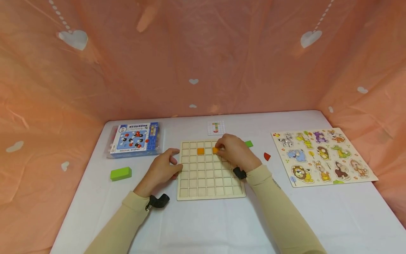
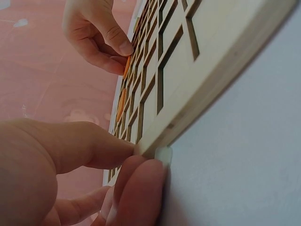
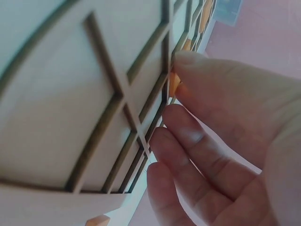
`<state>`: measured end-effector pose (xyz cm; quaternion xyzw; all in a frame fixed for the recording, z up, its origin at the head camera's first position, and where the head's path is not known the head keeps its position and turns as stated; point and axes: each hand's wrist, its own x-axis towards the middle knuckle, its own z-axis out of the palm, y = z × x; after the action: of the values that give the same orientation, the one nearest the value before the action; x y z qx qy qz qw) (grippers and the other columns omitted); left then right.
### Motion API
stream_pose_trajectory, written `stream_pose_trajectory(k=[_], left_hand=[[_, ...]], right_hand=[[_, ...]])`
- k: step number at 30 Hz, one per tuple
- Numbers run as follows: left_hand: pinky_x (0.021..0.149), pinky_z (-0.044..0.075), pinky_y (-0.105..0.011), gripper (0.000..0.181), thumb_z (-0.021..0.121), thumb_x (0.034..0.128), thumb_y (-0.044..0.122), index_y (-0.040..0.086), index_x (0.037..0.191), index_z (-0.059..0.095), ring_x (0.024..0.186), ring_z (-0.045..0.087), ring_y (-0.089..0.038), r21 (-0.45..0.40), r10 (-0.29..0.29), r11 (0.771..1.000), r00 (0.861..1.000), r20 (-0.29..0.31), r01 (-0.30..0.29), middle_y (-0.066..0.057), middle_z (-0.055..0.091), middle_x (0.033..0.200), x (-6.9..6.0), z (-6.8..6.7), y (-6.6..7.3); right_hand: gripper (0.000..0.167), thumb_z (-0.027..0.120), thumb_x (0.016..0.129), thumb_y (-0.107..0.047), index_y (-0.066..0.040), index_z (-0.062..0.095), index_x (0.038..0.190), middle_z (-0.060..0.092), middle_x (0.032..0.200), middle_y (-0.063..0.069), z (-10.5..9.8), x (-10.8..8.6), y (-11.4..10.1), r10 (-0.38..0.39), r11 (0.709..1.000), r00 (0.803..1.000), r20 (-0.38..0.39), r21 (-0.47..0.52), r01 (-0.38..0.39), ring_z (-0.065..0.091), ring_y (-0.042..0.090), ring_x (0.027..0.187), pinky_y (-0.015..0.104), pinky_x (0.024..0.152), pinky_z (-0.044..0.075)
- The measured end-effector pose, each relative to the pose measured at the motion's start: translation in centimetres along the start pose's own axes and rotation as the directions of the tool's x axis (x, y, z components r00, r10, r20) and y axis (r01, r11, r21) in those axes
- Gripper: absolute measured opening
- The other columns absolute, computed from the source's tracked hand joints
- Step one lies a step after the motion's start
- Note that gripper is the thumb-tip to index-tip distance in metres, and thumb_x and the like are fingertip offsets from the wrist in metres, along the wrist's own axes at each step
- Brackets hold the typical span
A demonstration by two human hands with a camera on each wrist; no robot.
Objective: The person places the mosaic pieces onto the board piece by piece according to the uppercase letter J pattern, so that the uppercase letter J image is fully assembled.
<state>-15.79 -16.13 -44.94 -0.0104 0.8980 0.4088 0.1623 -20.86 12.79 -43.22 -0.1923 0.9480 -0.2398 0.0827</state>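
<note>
A wooden grid board [image 1: 210,191] lies on the white table in front of me. My left hand [image 1: 161,168] grips its left edge, thumb on the rim and fingers under it in the left wrist view. With thumb and forefinger, my right hand [image 1: 237,152] pinches an orange square tile [image 1: 215,150] at a cell in the board's upper part. The other fingers of that hand are bent beside the board in the right wrist view. A second orange tile [image 1: 201,151] sits in a cell of the same row, farther left.
Behind the board lies a small pattern card [image 1: 216,127]. A green piece [image 1: 248,143] and a red rounded piece [image 1: 267,156] lie right of it. An animal puzzle board [image 1: 312,157] is far right; a boxed molecule set [image 1: 133,139] and a green block [image 1: 121,174] are left.
</note>
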Motion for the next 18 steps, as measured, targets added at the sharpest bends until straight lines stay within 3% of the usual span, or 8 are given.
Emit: stream_pose_trajectory(k=[14,18], left_hand=[[0.064,0.056,-0.028,0.064,0.075,0.0981,0.019,0.011,0.157,0.051,0.069,0.07,-0.016,-0.012,-0.003,1.0,1.0,-0.004,0.003,-0.014,0.065,0.113,-0.07,-0.08,0.04],[0.064,0.056,-0.027,0.065,0.075,0.0981,0.02,0.012,0.157,0.051,0.069,0.07,-0.017,-0.009,-0.004,1.0,1.0,-0.002,0.004,-0.014,0.065,0.114,0.07,0.04,0.06]], right_hand=[[0.022,0.079,0.099,-0.021,-0.009,0.081,0.118,0.073,0.114,0.007,0.05,0.04,-0.12,-0.013,1.0,1.0,0.005,-0.022,0.013,0.068,0.024,0.104,0.042,0.099,0.059],[0.021,0.078,0.1,-0.021,-0.01,0.081,0.117,0.074,0.116,0.006,-0.31,-0.22,0.26,-0.002,1.0,1.0,0.001,0.03,0.002,0.069,0.025,0.106,0.043,0.1,0.059]])
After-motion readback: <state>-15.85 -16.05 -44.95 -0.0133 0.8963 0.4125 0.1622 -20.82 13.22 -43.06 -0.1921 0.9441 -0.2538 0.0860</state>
